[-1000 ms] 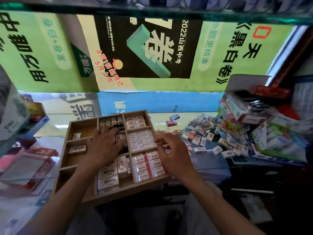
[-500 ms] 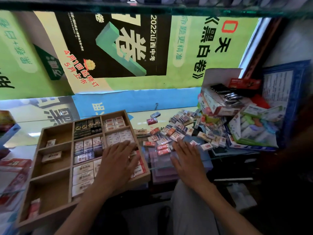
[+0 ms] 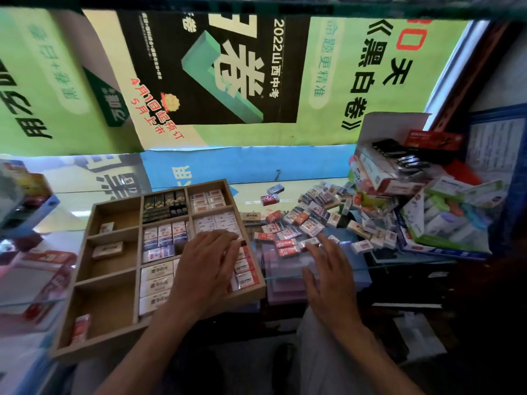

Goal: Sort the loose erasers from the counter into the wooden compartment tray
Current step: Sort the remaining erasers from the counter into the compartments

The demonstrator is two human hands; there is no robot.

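Head view: the wooden compartment tray (image 3: 112, 283) sits on the glass surface (image 3: 299, 195), most cells packed with boxed erasers. Right of the tray lies the heap of loose erasers (image 3: 310, 216), with open stationery boxes (image 3: 399, 178) piled beyond it. The left hand (image 3: 209, 265) lies flat over the tray's right cells, fingers straight, grip holding nothing. The right hand (image 3: 328, 276) lies palm down right of the tray, fingers spread, tips touching the nearest loose erasers.

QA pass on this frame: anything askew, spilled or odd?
Yes. The loose wrapped erasers lie in a jumbled heap right of the wooden compartment tray, at all angles. Behind them, the opened cardboard stationery boxes are stacked crooked and tilted. The tray's near corner seems to overhang the glass counter edge. No damage visible.
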